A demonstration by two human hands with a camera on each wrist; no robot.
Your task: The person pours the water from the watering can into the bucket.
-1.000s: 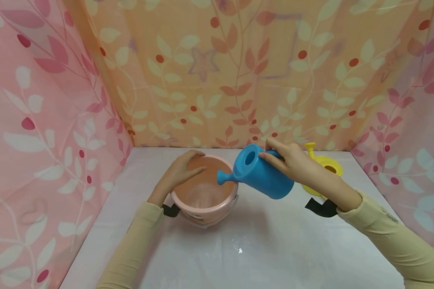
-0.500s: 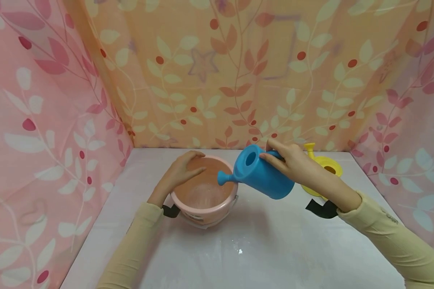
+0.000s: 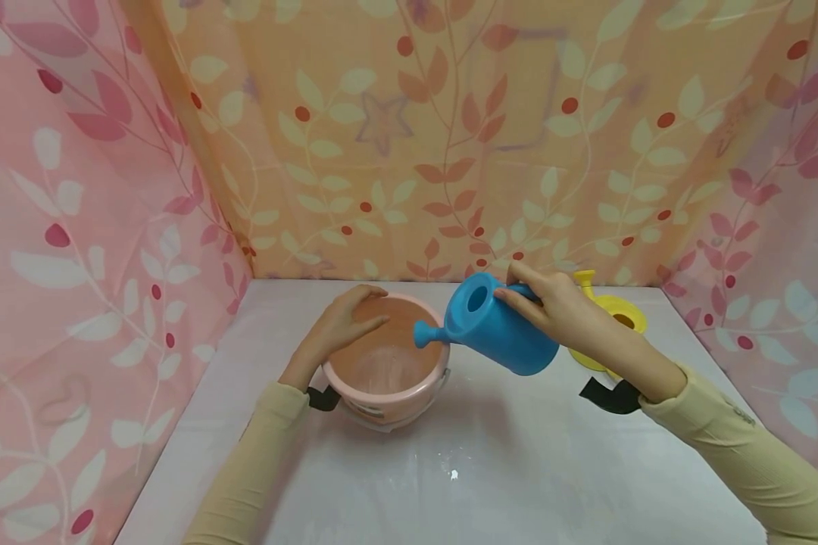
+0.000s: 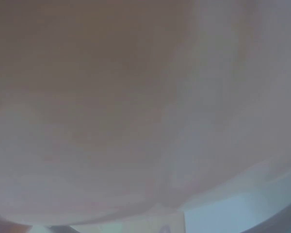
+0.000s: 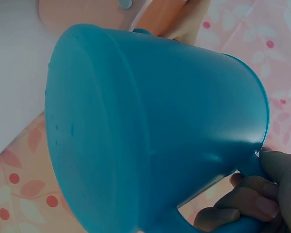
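Observation:
A pink bucket (image 3: 395, 397) stands on the table, its inside visible from above. My left hand (image 3: 337, 329) rests at its left rim, thumb stretched over the opening. In the left wrist view, a blurred pale bucket wall (image 4: 136, 121) fills nearly everything. My right hand (image 3: 552, 303) grips the handle of a blue watering can (image 3: 507, 337). The can tilts left, and its spout points over the bucket's right rim. In the right wrist view, fingers (image 5: 252, 199) curl round the handle, and droplets dot the can's base (image 5: 82, 126). No stream from the spout is visible.
A yellow watering can (image 3: 616, 309) stands at the back right, partly behind my right forearm. Wet spots (image 3: 454, 474) shine on the white table (image 3: 518, 484) in front of the bucket. Floral cloth (image 3: 382, 151) walls the back and both sides.
The blue watering can and my right hand have shifted very slightly to the right. My left hand and the bucket look unmoved.

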